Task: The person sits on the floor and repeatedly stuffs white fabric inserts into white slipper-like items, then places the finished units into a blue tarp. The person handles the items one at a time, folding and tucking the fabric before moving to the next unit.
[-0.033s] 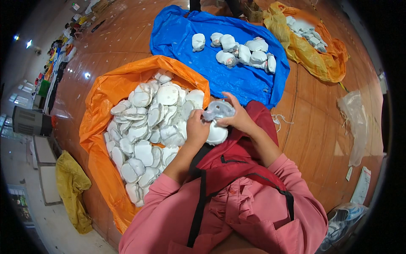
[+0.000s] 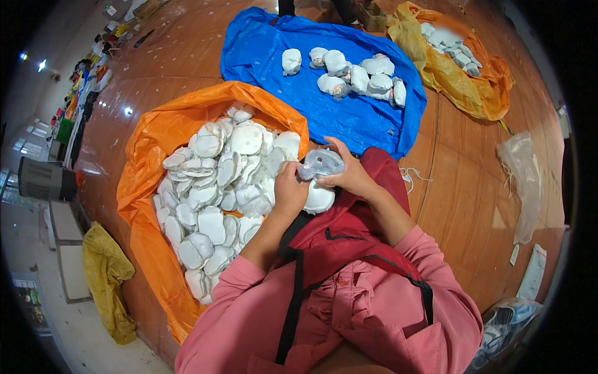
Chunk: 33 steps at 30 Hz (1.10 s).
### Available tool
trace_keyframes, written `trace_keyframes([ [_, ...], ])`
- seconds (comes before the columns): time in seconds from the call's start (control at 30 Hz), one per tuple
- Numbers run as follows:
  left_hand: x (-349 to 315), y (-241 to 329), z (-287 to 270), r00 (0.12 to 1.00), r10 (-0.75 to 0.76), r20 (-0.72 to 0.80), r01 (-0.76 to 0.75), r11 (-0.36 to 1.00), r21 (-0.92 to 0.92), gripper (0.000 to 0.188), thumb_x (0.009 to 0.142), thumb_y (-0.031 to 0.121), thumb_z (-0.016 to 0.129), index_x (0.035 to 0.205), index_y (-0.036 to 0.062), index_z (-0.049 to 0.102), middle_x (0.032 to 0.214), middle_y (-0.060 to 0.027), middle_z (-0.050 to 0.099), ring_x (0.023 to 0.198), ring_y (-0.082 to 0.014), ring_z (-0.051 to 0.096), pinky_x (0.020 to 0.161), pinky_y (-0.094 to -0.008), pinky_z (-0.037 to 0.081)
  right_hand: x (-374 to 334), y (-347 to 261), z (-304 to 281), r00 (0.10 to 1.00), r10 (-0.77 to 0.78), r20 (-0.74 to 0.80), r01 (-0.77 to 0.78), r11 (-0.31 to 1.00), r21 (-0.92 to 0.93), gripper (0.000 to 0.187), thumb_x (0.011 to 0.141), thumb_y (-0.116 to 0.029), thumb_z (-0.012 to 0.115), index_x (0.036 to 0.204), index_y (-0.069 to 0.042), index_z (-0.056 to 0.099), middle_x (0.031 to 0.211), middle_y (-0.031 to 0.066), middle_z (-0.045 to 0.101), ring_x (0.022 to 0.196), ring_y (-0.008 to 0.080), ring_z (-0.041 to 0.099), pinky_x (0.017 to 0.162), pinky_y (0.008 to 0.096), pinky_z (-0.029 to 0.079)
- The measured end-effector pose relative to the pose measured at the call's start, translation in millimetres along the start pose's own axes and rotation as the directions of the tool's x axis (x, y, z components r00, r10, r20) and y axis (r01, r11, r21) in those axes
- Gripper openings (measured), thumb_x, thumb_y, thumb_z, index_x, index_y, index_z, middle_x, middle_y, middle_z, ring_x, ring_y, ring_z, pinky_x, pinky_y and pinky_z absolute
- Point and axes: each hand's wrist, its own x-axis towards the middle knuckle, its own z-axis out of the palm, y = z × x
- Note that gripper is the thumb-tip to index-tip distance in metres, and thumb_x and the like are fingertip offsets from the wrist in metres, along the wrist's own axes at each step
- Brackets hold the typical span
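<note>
My left hand (image 2: 289, 190) and my right hand (image 2: 349, 174) together hold a small grey plush toy piece (image 2: 319, 164) over my lap. A white fluffy piece (image 2: 319, 198) rests just under my hands on the dark red apron (image 2: 349, 230). To my left an orange sack (image 2: 149, 168) lies open, full of several white fluffy pieces (image 2: 218, 187). Ahead, a blue sheet (image 2: 280, 56) carries several grey-and-white plush pieces (image 2: 355, 78).
A second orange sack (image 2: 473, 87) with more white pieces lies at the far right. A clear plastic bag (image 2: 523, 181) and paper slips lie on the wooden floor to my right. A yellow cloth (image 2: 106, 274) sits at the lower left beside a grey box (image 2: 40, 181).
</note>
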Motion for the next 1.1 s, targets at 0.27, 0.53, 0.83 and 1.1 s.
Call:
trace_keyframes([
  [0.27,-16,24,4,0.997,-0.032,-0.073,0.022,0.992,-0.126,0.016,0.075,0.000,0.065,0.088,0.0000,0.055,0.079,-0.0145,0.056,0.072,-0.0298,0.059,0.066,-0.0388,0.047,-5,26,13,0.949,0.271,-0.162,-0.210,0.925,0.317,0.049,0.074,0.000,0.074,0.119,-0.005,0.055,0.106,0.0064,0.064,0.095,0.0140,0.061,0.082,0.0276,0.050],
  [0.53,-17,29,-5,0.983,0.166,0.081,-0.158,0.982,-0.105,0.012,0.076,0.000,0.066,0.083,0.0007,0.056,0.079,-0.0108,0.057,0.070,-0.0245,0.057,0.064,-0.0333,0.046,-7,15,11,0.812,0.511,-0.283,-0.230,0.725,0.650,0.041,0.077,0.004,0.068,0.116,-0.002,0.055,0.100,0.0095,0.064,0.086,0.0171,0.063,0.071,0.0285,0.052],
  [0.83,-27,-15,-12,0.960,0.092,0.264,-0.010,0.955,-0.296,0.019,0.081,0.007,0.067,0.098,0.0028,0.058,0.085,-0.0051,0.059,0.082,-0.0147,0.058,0.074,-0.0290,0.047,-5,10,3,0.870,0.494,-0.002,-0.405,0.716,0.569,0.042,0.076,0.002,0.064,0.117,-0.001,0.058,0.106,0.0094,0.064,0.093,0.0187,0.062,0.082,0.0316,0.051],
  [1.1,-30,15,-12,0.945,-0.128,0.301,0.184,0.969,-0.167,0.077,0.070,0.042,0.081,0.128,0.0051,0.047,0.100,-0.0177,0.065,0.093,-0.0321,0.064,0.079,-0.0385,0.050,2,28,-6,0.903,0.194,0.383,-0.285,0.938,0.197,0.055,0.064,0.001,0.074,0.115,-0.005,0.055,0.108,0.0040,0.055,0.103,0.0151,0.054,0.091,0.0293,0.044],
])
